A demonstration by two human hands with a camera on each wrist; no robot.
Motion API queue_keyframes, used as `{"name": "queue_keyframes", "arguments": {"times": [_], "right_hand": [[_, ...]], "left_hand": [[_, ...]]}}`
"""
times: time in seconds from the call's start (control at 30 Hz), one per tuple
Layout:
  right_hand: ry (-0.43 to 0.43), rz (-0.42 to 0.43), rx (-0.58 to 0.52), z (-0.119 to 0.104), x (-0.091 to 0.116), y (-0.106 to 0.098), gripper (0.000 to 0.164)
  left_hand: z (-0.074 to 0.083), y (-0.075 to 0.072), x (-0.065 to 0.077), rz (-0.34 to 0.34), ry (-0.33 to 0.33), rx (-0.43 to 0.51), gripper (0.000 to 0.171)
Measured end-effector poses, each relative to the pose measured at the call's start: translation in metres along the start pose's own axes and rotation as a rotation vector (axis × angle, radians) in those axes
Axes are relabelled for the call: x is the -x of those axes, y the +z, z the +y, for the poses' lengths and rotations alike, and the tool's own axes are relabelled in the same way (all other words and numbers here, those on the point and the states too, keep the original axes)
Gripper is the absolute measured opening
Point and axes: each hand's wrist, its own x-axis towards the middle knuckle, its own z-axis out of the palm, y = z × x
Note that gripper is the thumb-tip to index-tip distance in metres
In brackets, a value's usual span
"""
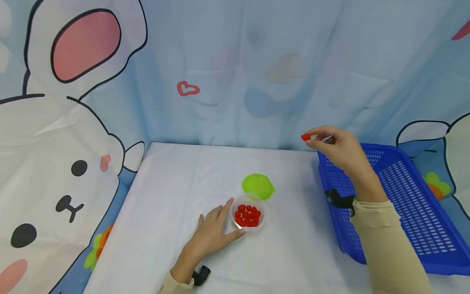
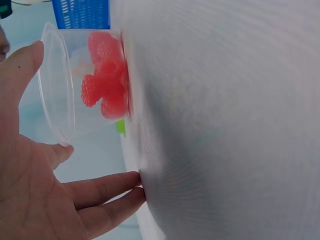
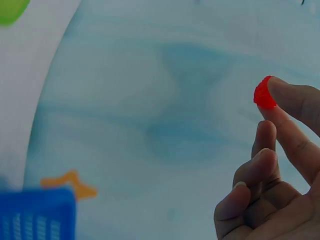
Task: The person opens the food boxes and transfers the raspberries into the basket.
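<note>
My right hand [image 1: 339, 149] is raised above the far left corner of the blue basket. Between its thumb and index finger it pinches a red raspberry [image 3: 265, 93], and the other fingers are bent toward the palm. On the white table stands a clear plastic cup [image 2: 60, 95] with several red raspberries [image 1: 247, 216] inside. My left hand [image 1: 211, 234] is at the cup's near left side, its thumb and index fingertips spread along the rim and touching it. In the left wrist view two other fingertips [image 2: 132, 187] rest on the tabletop.
A bright green lid [image 1: 258, 186] lies on the table just behind the cup. The blue perforated basket [image 1: 394, 151] stands at the right side of the table [image 1: 176, 175]. Behind the table's far edge hangs a light blue printed curtain [image 1: 227, 118].
</note>
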Motion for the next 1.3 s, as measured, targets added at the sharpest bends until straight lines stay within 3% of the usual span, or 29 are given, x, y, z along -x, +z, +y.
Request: {"name": "queue_keyframes", "arguments": {"times": [0.13,0.3,0.5,0.67,0.8,1.03,1.17,1.3], "right_hand": [[0.058,0.029,0.017,0.040,-0.012,-0.016,0.054],[0.141,0.056,-0.025,0.098,-0.024,-0.019,0.060],[0.331,-0.022,-0.096,0.167,-0.033,-0.010,0.075],[0.402,-0.080,-0.056,0.205,-0.038,-0.001,0.070],[0.447,-0.106,-0.036,0.219,-0.036,0.005,0.064],[0.476,-0.118,-0.051,0.225,-0.032,0.007,0.064],[0.458,-0.079,-0.072,0.216,-0.033,0.005,0.061],[0.407,-0.021,-0.069,0.192,-0.033,-0.005,0.064]], "left_hand": [[0.000,0.000,0.000,0.004,-0.001,-0.001,0.097],[0.000,0.001,0.000,0.005,0.002,0.001,0.098],[-0.001,0.002,-0.001,-0.014,-0.013,-0.009,0.097],[0.000,0.001,-0.002,-0.004,-0.010,-0.005,0.097],[-0.001,0.001,-0.001,-0.004,-0.014,-0.010,0.095],[-0.001,0.001,-0.002,-0.001,-0.016,-0.016,0.096],[-0.001,0.002,-0.001,-0.001,-0.016,-0.016,0.096],[-0.002,0.003,-0.002,0.003,-0.010,-0.013,0.096]]}}
